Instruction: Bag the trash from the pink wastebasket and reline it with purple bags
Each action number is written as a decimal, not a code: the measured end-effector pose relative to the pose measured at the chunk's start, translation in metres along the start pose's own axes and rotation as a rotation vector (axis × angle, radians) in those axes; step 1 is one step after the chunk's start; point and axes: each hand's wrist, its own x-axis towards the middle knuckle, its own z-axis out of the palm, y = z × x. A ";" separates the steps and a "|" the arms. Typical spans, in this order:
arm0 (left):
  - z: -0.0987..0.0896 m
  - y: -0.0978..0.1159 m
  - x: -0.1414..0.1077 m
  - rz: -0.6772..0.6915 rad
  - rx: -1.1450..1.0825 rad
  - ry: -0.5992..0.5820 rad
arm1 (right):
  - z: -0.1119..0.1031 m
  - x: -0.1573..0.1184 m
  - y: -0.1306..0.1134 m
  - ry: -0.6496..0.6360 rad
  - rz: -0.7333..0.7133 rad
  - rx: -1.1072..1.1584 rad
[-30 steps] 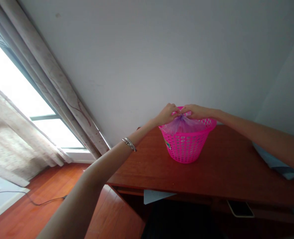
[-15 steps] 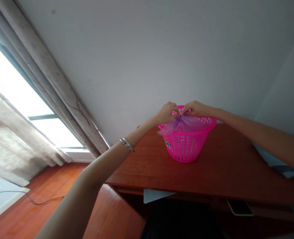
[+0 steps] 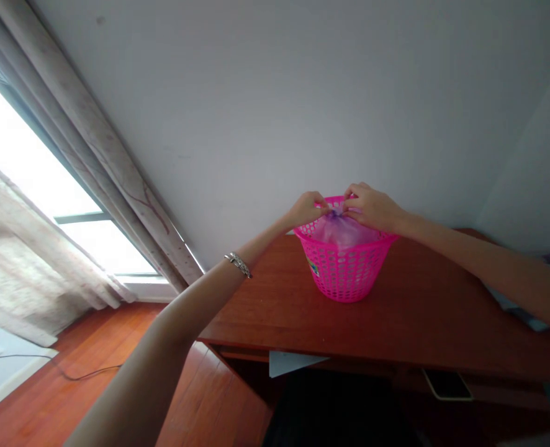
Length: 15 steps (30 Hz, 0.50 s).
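Note:
A bright pink plastic basket with a holed wall stands upright on the wooden desk. Inside its mouth sits a thin translucent purple plastic bag, its top gathered to a darker knot-like twist. My left hand pinches the gathered top from the left, over the rim. From the right, my right hand grips the same top, fingers bent and close to the left fingertips. What lies in the bag is hidden.
Below the desk top, a phone and some white paper lie in the open shelf. Folded cloth is at the right, partly behind my forearm. Curtains hang at the left, and a black cable crosses the floor.
The bag's loose left part, which hung over the basket's front rim, is now inside the rim. My right hand has turned and its fingers are more spread; the left stays near the twist.

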 end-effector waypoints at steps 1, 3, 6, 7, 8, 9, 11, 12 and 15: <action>-0.003 -0.002 -0.001 -0.020 0.015 0.002 | -0.002 -0.002 0.006 0.006 0.003 -0.009; -0.008 -0.007 -0.003 -0.082 0.044 0.013 | -0.004 -0.006 0.019 0.032 0.026 -0.005; -0.015 -0.015 -0.005 -0.182 0.074 0.048 | -0.006 -0.015 0.041 0.082 0.102 0.055; -0.016 -0.017 -0.005 -0.205 0.071 0.046 | -0.006 -0.017 0.047 0.090 0.124 0.081; -0.016 -0.018 -0.005 -0.217 0.057 0.033 | -0.006 -0.018 0.052 0.089 0.137 0.108; -0.016 -0.017 -0.005 -0.214 0.032 0.018 | -0.006 -0.019 0.055 0.081 0.139 0.133; -0.013 -0.013 -0.003 -0.180 -0.038 0.004 | -0.007 -0.017 0.057 0.065 0.107 0.175; -0.011 -0.010 -0.002 -0.156 -0.074 0.009 | -0.008 -0.015 0.055 0.064 0.080 0.188; -0.006 0.001 0.003 -0.074 -0.123 -0.030 | -0.011 -0.008 0.049 0.075 -0.003 0.172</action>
